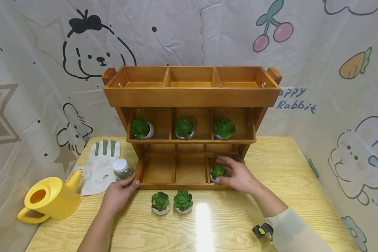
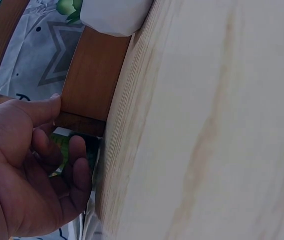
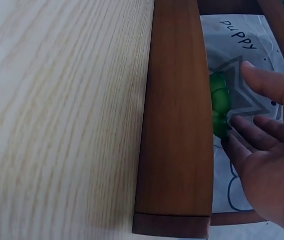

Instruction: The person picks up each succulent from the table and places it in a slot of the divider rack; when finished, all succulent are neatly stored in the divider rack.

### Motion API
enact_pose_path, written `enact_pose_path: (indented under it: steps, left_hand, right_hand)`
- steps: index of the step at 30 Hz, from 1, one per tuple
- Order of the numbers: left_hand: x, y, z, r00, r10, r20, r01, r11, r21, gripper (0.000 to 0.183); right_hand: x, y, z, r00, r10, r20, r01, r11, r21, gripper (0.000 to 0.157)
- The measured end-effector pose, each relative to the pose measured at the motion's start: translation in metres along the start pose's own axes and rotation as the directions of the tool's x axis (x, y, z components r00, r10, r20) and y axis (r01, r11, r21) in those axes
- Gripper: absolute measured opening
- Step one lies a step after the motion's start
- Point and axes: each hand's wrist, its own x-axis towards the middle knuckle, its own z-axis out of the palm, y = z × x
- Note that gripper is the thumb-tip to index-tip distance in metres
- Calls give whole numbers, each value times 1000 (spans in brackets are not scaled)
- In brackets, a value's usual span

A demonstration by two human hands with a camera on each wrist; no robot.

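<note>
At the left front corner of the wooden plant shelf (image 1: 192, 98), my left hand (image 1: 121, 194) grips the bottom tier, with the thumb on the wood and the other fingers curled beside it. My right hand (image 1: 239, 175) is in the bottom right compartment, its spread fingers around a small green succulent (image 1: 218, 171) in a white pot. In the right wrist view the thumb stands apart from the succulent (image 3: 220, 105); the pot is hidden behind the front board (image 3: 176, 120). Two more potted succulents, one on the left (image 1: 160, 202) and one on the right (image 1: 183, 202), stand before the shelf.
Three potted succulents, the middle one (image 1: 184, 128) included, sit in the second tier. Left of the shelf are a white-lidded jar (image 1: 122, 166), a glove (image 1: 99, 175) and a yellow watering can (image 1: 55, 197). A black strap-like item (image 1: 262, 231) is near the right sleeve.
</note>
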Motion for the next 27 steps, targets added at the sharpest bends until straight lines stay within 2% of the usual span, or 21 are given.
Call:
enact_pose_path:
  steps: [10,20,27]
  left_hand:
    - [-1,0,0,1000,-2,-6,2,1000,0,55]
    - [1,0,0,1000,2,-8,-2,1000,10,53]
    - [0,1,0,1000,-3,-4,3,1000,5,52]
  right_hand:
    - [-2,-6,3,999,-31,-18,32,999,25,80]
    - [-3,-13,7,996,-84,0,84,993,82,77]
    - [-6,-18,14,993,-107,44,100,985,139,74]
